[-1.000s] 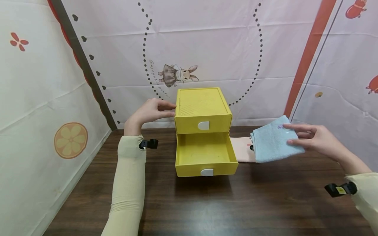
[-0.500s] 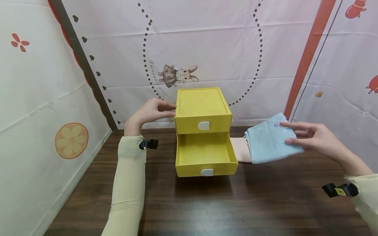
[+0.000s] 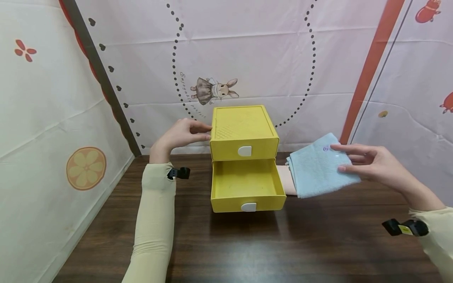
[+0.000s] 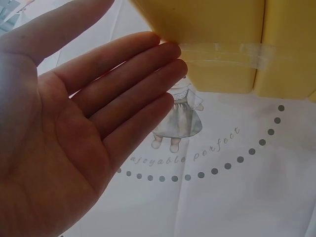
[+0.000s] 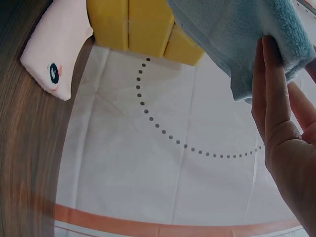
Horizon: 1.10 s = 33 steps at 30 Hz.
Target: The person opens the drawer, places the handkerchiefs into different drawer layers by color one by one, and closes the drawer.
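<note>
A folded light blue towel (image 3: 316, 167) hangs above the table, pinched at its right edge between the thumb and fingers of my right hand (image 3: 375, 163). Its near-left corner overlaps a pink cloth (image 3: 286, 180) in the head view; the right wrist view shows that pink cloth (image 5: 57, 54) with an eye printed on it. My left hand (image 3: 180, 135) has its fingertips at the left side of the yellow drawer unit (image 3: 244, 122), fingers extended in the left wrist view. The unit's lower drawer (image 3: 247, 184) is pulled out with nothing in it, while the upper drawer (image 3: 226, 149) is closed.
The drawer unit stands on a dark wooden table (image 3: 244, 243), close to a pale printed cloth backdrop (image 3: 247, 59) behind. Further printed cloth (image 3: 42, 129) bounds the table on the left, and another sheet on the right. Each wrist carries a black strapped camera (image 3: 178, 173).
My right hand has carried the blue towel leftward toward the drawer unit, covering more of the pink cloth. The left hand and the drawers stay as they were.
</note>
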Tool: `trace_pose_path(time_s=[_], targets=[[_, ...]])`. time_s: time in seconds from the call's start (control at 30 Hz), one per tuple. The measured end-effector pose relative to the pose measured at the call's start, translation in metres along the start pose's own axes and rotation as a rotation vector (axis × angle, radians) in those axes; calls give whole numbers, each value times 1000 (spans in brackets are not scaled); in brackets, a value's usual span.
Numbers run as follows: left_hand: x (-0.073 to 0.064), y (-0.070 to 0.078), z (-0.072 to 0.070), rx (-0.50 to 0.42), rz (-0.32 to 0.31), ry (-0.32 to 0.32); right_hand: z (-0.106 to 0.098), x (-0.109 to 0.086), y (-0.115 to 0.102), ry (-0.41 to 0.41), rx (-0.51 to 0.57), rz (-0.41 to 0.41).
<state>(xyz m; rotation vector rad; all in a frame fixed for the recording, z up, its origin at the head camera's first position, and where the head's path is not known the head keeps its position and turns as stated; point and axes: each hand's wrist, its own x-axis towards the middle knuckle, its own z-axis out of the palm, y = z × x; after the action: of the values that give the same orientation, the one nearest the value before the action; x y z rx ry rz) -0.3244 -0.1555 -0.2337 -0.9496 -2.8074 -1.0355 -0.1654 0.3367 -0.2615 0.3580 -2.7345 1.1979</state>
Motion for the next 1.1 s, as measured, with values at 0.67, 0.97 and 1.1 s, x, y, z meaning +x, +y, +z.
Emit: trace_pose_path(time_s=[0.67,0.97,1.1], targets=[[1,-1,0,9,21,-2,10,5,-33,-68,65,-61],[2,0,-1,36,16,-1,21,14,-41,-91,81,-74],[2,0,-1,47,13,1,26,18,-43,-101,87,-102]])
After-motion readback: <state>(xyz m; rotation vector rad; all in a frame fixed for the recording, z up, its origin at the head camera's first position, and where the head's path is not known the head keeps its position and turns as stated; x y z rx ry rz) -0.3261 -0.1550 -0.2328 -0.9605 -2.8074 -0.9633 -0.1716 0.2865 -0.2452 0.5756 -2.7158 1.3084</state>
